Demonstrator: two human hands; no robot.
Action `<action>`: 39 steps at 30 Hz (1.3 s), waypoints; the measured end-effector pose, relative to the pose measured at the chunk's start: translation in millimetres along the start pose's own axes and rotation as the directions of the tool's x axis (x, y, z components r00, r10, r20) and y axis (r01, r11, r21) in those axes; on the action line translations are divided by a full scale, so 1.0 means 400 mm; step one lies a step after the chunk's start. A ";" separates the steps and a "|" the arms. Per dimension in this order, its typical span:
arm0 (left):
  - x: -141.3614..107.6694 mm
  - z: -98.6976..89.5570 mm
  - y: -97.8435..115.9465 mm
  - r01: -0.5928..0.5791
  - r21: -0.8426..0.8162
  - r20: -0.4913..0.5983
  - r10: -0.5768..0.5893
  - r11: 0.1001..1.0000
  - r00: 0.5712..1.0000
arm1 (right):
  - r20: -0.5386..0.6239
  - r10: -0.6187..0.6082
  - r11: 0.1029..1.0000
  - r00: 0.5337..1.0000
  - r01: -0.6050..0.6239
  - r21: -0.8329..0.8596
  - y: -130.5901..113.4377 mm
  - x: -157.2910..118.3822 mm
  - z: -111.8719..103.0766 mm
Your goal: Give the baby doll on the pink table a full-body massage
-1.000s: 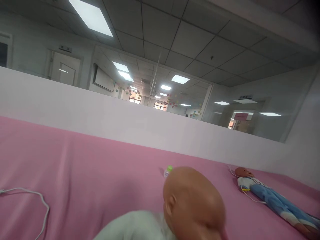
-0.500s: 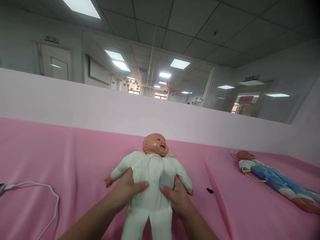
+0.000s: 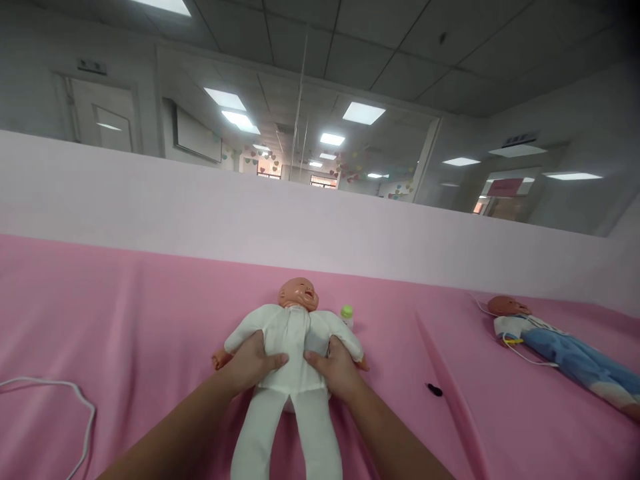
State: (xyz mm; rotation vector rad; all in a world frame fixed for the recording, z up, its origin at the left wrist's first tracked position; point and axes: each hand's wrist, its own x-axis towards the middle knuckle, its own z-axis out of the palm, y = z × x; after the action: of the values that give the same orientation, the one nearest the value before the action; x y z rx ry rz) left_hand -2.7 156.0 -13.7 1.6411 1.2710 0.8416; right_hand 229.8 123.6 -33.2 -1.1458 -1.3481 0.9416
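Doll [image 3: 295,350] lowered since earlier, face-up over pink sheet [image 3: 175,320] | left hand [image 3: 250,363], right hand [image 3: 340,370]: fingers clasping torso sides | risk: sideways shift could knock adjacent green-capped bottle [image 3: 347,313]

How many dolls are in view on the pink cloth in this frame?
2. One doll in white lies face up between the left hand and right hand; another in blue and white lies at the far right.
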 end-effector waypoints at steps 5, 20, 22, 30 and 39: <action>0.021 0.015 -0.028 -0.011 0.096 -0.021 0.014 0.995 1.000 | -0.015 0.043 0.996 0.999 -0.044 -0.075 0.013 0.008 -0.013; 0.032 0.015 -0.023 0.044 0.446 -0.175 0.039 0.894 0.984 | -0.146 0.031 0.927 0.989 -0.082 -0.365 0.062 0.032 -0.043; 0.026 0.005 -0.016 0.050 0.492 -0.175 0.043 0.869 0.984 | -0.158 0.050 0.926 0.986 -0.106 -0.364 0.076 0.038 -0.054; 0.029 -0.026 -0.034 0.015 0.564 -0.260 0.160 0.826 0.952 | -0.133 0.054 0.853 0.990 -0.115 -0.510 0.079 0.032 -0.069; 0.049 -0.001 -0.058 -0.100 0.442 -0.377 0.286 0.892 0.881 | 0.090 0.011 0.521 0.996 0.071 -0.851 0.005 -0.004 -0.015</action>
State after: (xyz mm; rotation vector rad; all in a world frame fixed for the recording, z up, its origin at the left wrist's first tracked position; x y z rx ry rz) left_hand -6.7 177.3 -34.8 2.0164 1.6996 1.1759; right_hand 236.1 122.3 -34.9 -1.8195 -1.9897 0.2172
